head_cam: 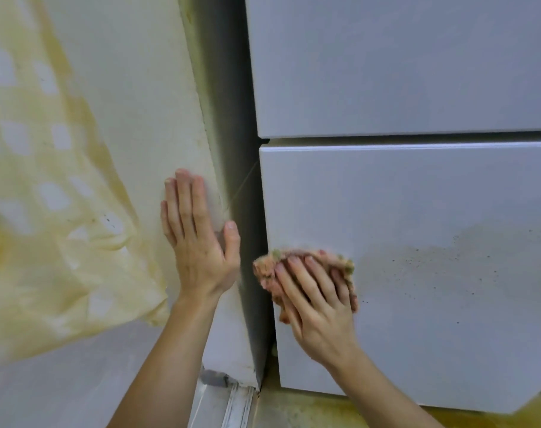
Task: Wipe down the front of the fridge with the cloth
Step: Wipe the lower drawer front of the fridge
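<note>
Cloth (265, 269) under R hand (318, 307) on fridge (417, 205) front

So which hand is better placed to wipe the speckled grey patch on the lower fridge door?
Right. The right hand presses the crumpled pink-and-green cloth on the white lower fridge door, beside the speckled patch. The left hand rests flat on the cream wall.
</note>
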Demonstrator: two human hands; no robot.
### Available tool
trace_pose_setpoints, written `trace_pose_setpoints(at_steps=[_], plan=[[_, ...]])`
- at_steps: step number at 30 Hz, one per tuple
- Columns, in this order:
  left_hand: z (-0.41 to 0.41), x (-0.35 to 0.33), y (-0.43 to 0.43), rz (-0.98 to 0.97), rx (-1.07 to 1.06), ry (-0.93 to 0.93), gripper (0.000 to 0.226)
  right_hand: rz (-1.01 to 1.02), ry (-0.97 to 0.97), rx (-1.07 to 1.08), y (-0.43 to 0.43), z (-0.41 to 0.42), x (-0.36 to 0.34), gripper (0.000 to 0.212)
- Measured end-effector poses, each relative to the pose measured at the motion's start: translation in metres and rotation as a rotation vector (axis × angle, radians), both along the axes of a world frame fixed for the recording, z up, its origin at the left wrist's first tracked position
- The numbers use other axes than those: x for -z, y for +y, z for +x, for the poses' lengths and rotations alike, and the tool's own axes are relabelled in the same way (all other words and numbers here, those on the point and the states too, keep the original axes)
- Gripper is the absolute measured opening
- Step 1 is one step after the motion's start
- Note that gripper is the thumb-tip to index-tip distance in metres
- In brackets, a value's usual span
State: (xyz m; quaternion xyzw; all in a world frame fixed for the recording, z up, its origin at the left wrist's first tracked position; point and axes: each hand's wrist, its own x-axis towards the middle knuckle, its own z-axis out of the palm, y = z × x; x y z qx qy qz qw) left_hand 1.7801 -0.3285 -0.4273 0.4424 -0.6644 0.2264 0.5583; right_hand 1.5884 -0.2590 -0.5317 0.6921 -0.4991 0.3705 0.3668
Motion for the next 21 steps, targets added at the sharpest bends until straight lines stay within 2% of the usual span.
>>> trace_pose_setpoints(at_steps=[4, 8, 11, 14, 16, 19, 21], plan=[[-0.003, 0.003, 0.003, 0.023, -0.006, 0.012, 0.074, 0.096, 0.087, 0.010, 0.007, -0.009, 0.026, 0.069], [-0.010, 0.002, 0.005, 0.025, -0.028, 0.037, 0.072, 0.096, 0.082, 0.010, 0.005, -0.004, 0.005, 0.082], [-0.009, 0.002, 0.005, 0.026, -0.015, 0.041, 0.070, -0.011, -0.015, -0.037, -0.002, 0.013, -0.053, 0.075], [-0.009, 0.001, 0.006, 0.024, -0.004, 0.046, 0.073, -0.129, -0.200, -0.049, -0.013, 0.033, -0.116, 0.063], [-0.008, 0.001, 0.007, 0.016, 0.009, 0.045, 0.072, -0.201, -0.256, -0.041, -0.020, 0.040, -0.129, 0.059], [-0.003, 0.003, 0.005, -0.004, 0.027, 0.050, 0.065, -0.215, -0.187, -0.069, -0.022, 0.033, -0.091, 0.057], [-0.003, 0.004, 0.004, -0.016, 0.027, 0.060, 0.063, -0.125, -0.081, -0.092, -0.012, 0.022, -0.036, 0.055]])
